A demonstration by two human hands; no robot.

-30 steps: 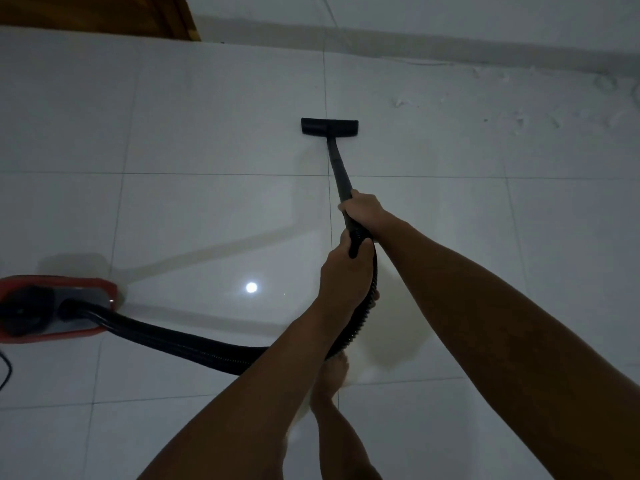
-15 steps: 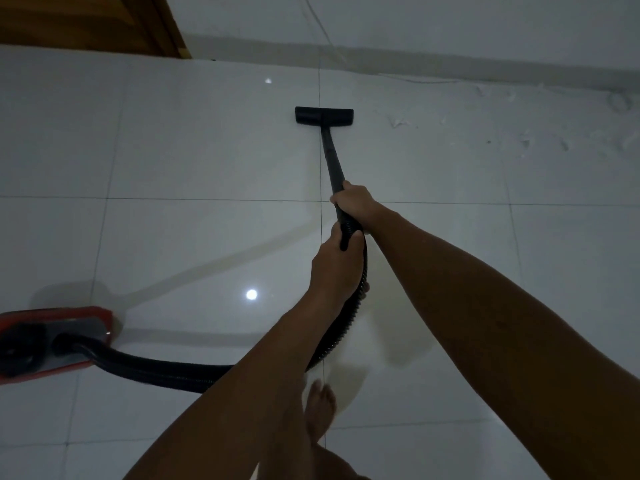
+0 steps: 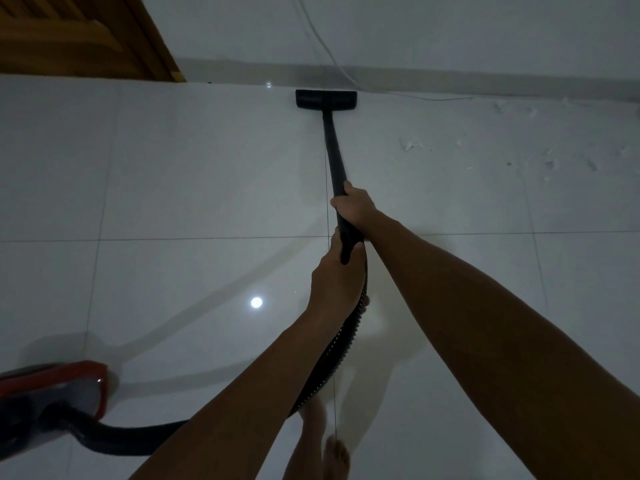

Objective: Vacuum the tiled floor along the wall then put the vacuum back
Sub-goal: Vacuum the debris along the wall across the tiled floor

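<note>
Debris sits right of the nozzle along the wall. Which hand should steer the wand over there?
Right, probably. The right hand grips the wand farther forward, nearer the nozzle, on the same side as the debris. The left hand holds the rear end by the hose.

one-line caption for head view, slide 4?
Both hands grip the vacuum wand, its floor nozzle at the wall's base.

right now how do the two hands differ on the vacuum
The right hand grips the rigid black wand, farther from the body; the left hand grips lower, where the wand meets the ribbed hose. The right arm comes in from the right edge, the left arm from the bottom. Both hands curl round the same vacuum, whose nozzle is near the wall.
</note>
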